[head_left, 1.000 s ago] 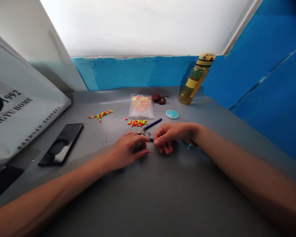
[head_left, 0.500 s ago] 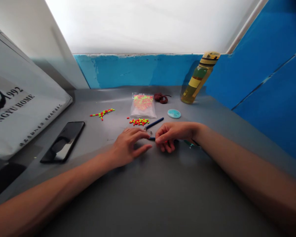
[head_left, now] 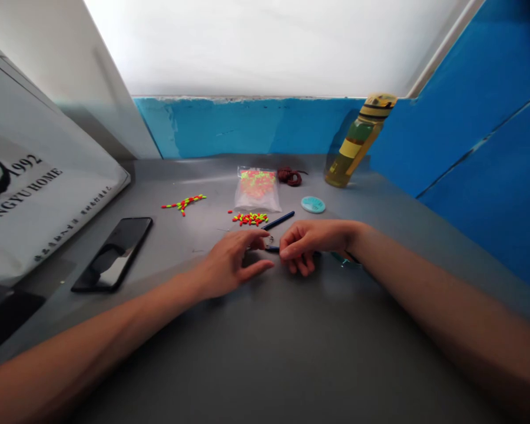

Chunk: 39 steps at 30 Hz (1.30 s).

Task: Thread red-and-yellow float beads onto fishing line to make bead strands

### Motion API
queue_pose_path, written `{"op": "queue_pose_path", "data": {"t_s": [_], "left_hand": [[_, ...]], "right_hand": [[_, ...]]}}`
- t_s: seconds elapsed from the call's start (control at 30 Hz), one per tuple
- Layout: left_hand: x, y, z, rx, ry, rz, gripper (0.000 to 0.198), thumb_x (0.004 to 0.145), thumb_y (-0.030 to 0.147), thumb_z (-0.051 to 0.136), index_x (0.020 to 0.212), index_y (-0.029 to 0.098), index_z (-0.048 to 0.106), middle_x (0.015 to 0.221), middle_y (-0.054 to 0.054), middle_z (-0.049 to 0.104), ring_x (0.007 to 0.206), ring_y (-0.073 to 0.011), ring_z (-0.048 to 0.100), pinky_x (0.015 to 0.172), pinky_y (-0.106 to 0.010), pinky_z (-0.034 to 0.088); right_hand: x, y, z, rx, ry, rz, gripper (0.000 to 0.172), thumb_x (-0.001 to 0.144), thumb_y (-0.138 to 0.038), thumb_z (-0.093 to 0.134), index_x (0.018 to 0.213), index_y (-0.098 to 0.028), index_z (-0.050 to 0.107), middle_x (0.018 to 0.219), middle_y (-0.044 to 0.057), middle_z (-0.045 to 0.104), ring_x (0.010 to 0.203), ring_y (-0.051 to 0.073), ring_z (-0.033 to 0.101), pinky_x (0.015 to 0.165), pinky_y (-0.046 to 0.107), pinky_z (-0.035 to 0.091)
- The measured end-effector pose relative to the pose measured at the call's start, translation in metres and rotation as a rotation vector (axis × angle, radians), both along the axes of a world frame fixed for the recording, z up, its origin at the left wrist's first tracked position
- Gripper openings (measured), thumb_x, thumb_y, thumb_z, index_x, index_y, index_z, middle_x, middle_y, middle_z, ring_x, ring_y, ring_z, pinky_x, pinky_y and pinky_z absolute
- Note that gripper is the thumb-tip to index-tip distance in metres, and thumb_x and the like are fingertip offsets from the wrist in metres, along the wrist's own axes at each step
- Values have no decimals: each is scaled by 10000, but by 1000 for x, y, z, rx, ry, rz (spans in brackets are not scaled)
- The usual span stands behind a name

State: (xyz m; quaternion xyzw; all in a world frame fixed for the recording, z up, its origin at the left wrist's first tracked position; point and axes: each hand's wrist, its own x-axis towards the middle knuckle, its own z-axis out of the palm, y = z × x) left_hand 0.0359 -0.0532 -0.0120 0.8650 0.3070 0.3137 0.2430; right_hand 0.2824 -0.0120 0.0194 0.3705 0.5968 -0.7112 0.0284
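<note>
grey tabletop (head_left: 265, 365) fills the view, with a blue-painted wall (head_left: 247, 126) beyond my hands and round to the right, and a white panel (head_left: 265, 47) above it. far left of my left hand, a white printed bag (head_left: 39, 194) slumps against the side, and a black smartphone (head_left: 112, 254) lies closer in. beyond my right hand, a yellow-banded bottle (head_left: 355, 150) leans on the wall.

straight ahead of the grip sits a clear plastic bag (head_left: 258, 191) of orange and green oval beads, with a coil of dark red cord (head_left: 290, 176) behind it and a round teal spool (head_left: 312, 204) to its right. loose beads lie in two lots: a small heap (head_left: 249, 219) just beyond my hands, a thin line (head_left: 184, 203) farther left.

between my hands, small blue-handled pliers (head_left: 277, 221) lie on the table, long axis running from my fingertips away up to the right. my right hand (head_left: 313, 244) is nearer: thumb and forefinger close narrow at a short blue end (head_left: 271, 248), probably the second handle, but i cannot tell if they hold it. my left hand (head_left: 227, 265) is open, fingers spread, tips just beside the pliers' head. nothing stands between.
</note>
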Motion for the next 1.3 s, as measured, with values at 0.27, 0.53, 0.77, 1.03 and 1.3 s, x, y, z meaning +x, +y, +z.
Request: {"op": "queue_pose_path", "data": {"t_s": [0.27, 0.53, 0.77, 1.03, 1.3], "left_hand": [[-1, 6, 0, 10, -27, -96, 196, 992, 309, 534, 904, 181, 653, 883, -37, 674, 829, -156, 606, 795, -315, 461], [-1, 6, -2, -144, -103, -22, 221, 1001, 358, 477, 926, 179, 583, 849, -24, 626, 769, -147, 565, 752, -291, 465], [1, 5, 4, -261, -126, 17, 226, 981, 368, 484, 912, 178, 586, 824, -22, 627, 765, -155, 564, 745, -296, 459], [0, 7, 5, -285, -101, 131, 248, 969, 399, 482, 911, 190, 602, 865, -37, 674, 804, -175, 597, 732, -303, 459], [1, 8, 8, -266, -113, 298, 238, 955, 371, 494, 852, 188, 607, 809, -25, 665, 735, -157, 573, 659, -277, 435]], "right_hand": [[0, 1, -4, -14, 11, -1, 347, 781, -463, 770, 841, -127, 706, 757, 33, 734, 588, 93, 676, 525, 169, 523], [1, 2, -4, -26, -3, -19, 357, 770, -474, 783, 844, -133, 706, 761, 28, 734, 602, 100, 683, 533, 177, 524], [1, 1, -3, -27, 1, -25, 358, 788, -479, 764, 855, -130, 724, 766, 30, 737, 592, 98, 685, 529, 175, 521], [1, 2, -1, -17, -5, -5, 356, 800, -482, 749, 853, -130, 729, 782, 37, 740, 612, 99, 684, 532, 174, 508], [2, 3, -2, -19, 0, 6, 349, 805, -471, 750, 847, -125, 725, 781, 34, 733, 609, 94, 682, 529, 164, 513]]}}
